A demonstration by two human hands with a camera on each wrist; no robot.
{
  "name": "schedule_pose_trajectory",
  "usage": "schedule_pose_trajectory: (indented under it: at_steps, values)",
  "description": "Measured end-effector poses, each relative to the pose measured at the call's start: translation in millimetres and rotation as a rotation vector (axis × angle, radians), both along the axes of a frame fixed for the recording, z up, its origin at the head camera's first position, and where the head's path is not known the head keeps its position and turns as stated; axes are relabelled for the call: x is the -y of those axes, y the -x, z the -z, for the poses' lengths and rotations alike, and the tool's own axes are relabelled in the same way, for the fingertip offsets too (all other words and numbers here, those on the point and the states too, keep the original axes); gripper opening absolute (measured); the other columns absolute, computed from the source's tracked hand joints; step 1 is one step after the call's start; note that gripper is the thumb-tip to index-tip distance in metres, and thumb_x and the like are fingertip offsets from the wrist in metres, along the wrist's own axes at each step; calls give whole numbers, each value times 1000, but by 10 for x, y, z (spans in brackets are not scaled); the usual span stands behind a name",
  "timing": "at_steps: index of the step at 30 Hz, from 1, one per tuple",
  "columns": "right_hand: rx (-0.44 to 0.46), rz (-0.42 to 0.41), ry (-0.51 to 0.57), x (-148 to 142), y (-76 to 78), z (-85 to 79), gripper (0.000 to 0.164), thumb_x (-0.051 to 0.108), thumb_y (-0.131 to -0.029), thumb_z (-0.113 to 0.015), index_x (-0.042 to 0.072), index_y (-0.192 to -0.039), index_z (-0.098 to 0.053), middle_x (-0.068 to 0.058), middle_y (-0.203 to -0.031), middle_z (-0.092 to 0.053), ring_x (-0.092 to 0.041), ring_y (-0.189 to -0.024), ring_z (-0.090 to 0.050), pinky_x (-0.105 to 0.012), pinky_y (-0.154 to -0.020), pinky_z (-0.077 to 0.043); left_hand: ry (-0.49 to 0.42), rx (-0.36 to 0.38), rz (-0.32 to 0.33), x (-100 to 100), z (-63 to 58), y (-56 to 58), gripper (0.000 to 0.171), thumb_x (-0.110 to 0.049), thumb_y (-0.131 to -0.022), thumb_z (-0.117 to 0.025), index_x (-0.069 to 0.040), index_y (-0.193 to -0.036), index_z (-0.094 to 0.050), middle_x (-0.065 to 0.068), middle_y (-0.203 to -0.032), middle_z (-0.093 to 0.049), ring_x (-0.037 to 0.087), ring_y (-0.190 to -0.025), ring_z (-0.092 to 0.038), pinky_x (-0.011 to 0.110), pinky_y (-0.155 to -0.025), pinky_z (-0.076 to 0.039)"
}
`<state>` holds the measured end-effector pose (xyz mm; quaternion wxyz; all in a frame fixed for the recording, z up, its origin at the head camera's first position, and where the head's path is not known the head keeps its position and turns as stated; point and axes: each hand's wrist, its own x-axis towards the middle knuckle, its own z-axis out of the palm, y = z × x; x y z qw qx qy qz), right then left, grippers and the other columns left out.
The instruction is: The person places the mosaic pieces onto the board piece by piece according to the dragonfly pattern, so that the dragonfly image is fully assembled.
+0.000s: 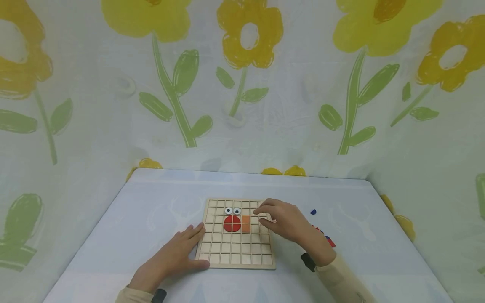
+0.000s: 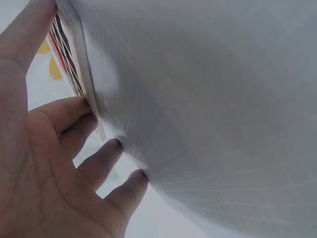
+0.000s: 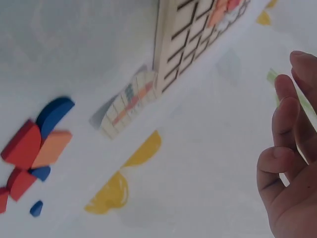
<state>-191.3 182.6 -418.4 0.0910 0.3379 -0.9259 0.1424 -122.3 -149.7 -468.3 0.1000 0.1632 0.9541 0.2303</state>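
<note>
A wooden grid board (image 1: 227,259) lies on the table. Red quarter pieces (image 1: 227,221) form a disc in its cells, below two round eye pieces (image 1: 228,212). Beside the disc sit two orange squares (image 1: 246,228). My left hand (image 1: 176,254) rests along the board's left side, fingers fairly straight at the edge and thumb at the near corner. Over the board's far right part hovers my right hand (image 1: 286,221), fingers loosely bent and apart from the thumb. The right wrist view (image 3: 292,144) of this right hand shows nothing between its fingers.
Right of the board lie several loose pieces, among them a blue curved piece (image 3: 53,115), a red piece (image 3: 24,144) and an orange piece (image 3: 52,148). A blue half-round (image 1: 313,212) sits farther back. A flower-printed curtain (image 1: 288,105) surrounds the white table (image 1: 113,235).
</note>
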Motion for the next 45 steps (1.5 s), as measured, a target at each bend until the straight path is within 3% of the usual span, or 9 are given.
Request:
schedule_pose_trajectory:
  at_steps: [8, 14, 21, 26, 32, 37, 45]
  values:
    - [-98, 13, 70, -301, -160, -82, 31, 20, -86, -83, 24, -116, -76, 11, -112, -69, -6, -86, -65, -20, -68, -56, -3, 3, -5, 0, 14, -6, 103, -65, -77, -77, -8, -154, -43, 2, -164, -33, 35, -152, -24, 57, -122, -22]
    - [-146, 46, 100, -576, -314, -156, 40, 18, -83, -86, 29, -120, -75, 15, -111, -67, -3, -72, -58, -17, -59, -51, 4, -6, -6, 1, 9, -7, 102, -65, -77, -77, -8, -154, -43, 3, -164, -33, 35, -151, -25, 57, -122, -22]
    - [-177, 125, 46, -896, -490, -197, 42, 18, -77, -90, 28, -116, -75, 11, -109, -69, -5, -87, -64, -22, -71, -60, 16, 8, -14, -12, 5, -6, 102, -65, -76, -77, -8, -154, -43, 3, -164, -33, 35, -152, -25, 57, -122, -22]
    - [-167, 146, -19, -1105, -565, -155, 45, 15, -74, -92, 27, -114, -75, 11, -103, -70, -4, -83, -63, -22, -71, -60, 19, -4, -13, -5, 17, -2, 103, -66, -76, -77, -8, -154, -44, 3, -164, -33, 36, -151, -25, 57, -122, -22]
    - [-32, 154, -73, -1308, -654, -22, 44, 18, -76, -90, 29, -116, -74, 12, -110, -70, -7, -92, -67, -24, -75, -61, 28, -2, -18, -8, 30, 12, 103, -68, -76, -76, -9, -154, -43, 1, -164, -33, 34, -152, -24, 56, -122, -23]
    - [103, 102, -81, -1403, -680, 172, 42, 16, -79, -88, 26, -117, -74, 11, -114, -69, -9, -93, -67, -24, -76, -61, 20, -7, -14, 5, 32, 7, 104, -67, -76, -76, -8, -155, -43, 2, -164, -32, 35, -152, -24, 57, -122, -22]
    - [239, 59, -154, -1423, -640, 401, 37, 20, -83, -85, 37, -114, -73, 19, -113, -68, -8, -101, -65, -31, -84, -61, 15, 0, -19, -1, 42, 16, 104, -69, -76, -75, -10, -155, -42, 1, -165, -31, 35, -152, -23, 57, -123, -21]
